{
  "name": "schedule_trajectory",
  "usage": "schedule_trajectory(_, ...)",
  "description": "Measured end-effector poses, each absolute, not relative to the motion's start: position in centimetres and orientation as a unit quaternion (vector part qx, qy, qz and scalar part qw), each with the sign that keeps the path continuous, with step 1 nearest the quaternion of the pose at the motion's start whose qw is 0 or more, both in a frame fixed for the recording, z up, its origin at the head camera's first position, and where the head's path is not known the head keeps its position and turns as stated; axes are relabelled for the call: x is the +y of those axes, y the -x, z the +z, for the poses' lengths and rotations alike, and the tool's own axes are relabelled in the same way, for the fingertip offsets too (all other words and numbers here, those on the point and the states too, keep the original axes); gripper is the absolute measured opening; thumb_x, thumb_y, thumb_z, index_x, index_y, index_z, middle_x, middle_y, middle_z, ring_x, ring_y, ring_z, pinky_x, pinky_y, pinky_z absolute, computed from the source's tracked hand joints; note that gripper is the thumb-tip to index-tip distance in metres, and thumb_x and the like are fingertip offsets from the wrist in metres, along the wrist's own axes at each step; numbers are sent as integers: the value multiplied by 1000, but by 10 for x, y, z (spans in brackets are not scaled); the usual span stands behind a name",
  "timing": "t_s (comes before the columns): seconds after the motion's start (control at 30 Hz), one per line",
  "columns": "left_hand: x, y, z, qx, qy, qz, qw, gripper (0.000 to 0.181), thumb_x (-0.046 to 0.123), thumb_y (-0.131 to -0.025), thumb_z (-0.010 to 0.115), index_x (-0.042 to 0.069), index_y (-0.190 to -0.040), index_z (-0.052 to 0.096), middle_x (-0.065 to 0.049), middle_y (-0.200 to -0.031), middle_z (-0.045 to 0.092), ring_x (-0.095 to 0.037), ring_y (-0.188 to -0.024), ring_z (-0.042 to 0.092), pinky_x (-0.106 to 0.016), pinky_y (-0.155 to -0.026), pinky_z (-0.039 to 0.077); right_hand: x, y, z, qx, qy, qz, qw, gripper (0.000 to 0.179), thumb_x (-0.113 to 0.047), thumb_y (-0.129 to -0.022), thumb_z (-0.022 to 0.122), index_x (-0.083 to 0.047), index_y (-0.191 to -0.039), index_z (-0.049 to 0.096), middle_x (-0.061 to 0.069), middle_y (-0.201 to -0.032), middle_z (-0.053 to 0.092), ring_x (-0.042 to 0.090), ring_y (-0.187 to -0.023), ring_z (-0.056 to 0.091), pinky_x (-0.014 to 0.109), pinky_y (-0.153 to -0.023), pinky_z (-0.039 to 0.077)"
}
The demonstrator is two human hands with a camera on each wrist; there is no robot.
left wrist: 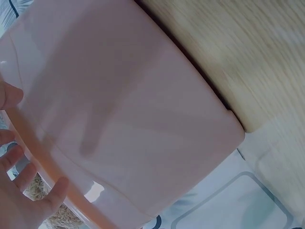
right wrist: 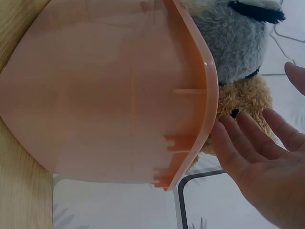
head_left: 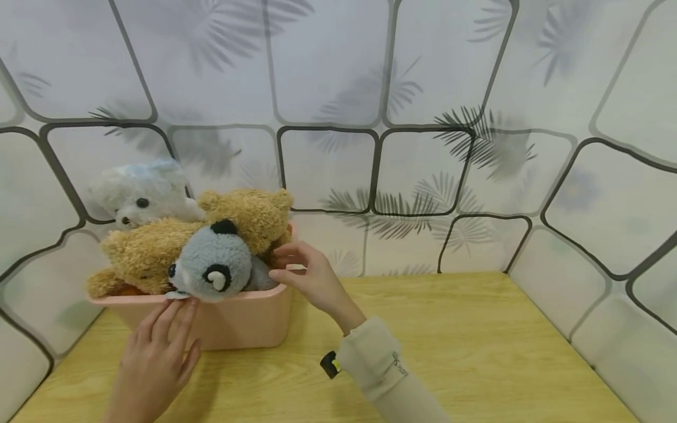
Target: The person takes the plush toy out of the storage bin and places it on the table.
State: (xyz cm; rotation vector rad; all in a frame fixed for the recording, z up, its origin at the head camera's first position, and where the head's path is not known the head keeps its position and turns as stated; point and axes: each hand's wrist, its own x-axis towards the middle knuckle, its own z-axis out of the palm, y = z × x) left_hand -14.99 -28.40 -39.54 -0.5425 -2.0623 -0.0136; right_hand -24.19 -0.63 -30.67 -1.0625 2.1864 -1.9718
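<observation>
A pink plastic bin (head_left: pixel 240 323) is heaped with plush toys. At its front right lies a grey-blue plush panda (head_left: pixel 233 255), tipped on its side with its head over the front rim. My left hand (head_left: pixel 158 343) reaches to that rim just below the panda's face, and the left wrist view shows its fingers (left wrist: pixel 58 191) spread along the edge. At the right rim is my right hand (head_left: pixel 314 279), fingers extended beside the panda's body and a brown plush bear (head_left: pixel 251 217). In the right wrist view its fingers (right wrist: pixel 248 138) are spread and hold nothing.
Another brown plush bear (head_left: pixel 153 249) lies at the bin's left, and a white plush bear (head_left: pixel 148 194) rises at the back. The bin stands on a wood-grain table (head_left: pixel 449 341), left of its middle. Patterned walls (head_left: pixel 328 170) enclose the back and sides.
</observation>
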Motion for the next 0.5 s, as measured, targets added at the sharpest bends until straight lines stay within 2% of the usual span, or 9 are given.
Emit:
schedule_trajectory(0.23,-285,147,-396,-845,218,-5,488,64,45,-107,28,-5,-134,57,-29,-127,54,-52,-113,51,-64,-81,47,-17,242,-304,700,348,-624,13,39,-5,-95,68,6,-131,57,23,-134,58,38,-118,60,37,-98,52)
schedule_trajectory(0.5,-282,149,-395,-846,221,0,485,66,45,-108,26,-6,-134,57,-29,-128,54,-52,-114,51,-63,-83,47,-24,242,-300,714,346,-608,29,46,-7,-95,68,2,-137,54,20,-138,56,35,-123,58,37,-100,51)
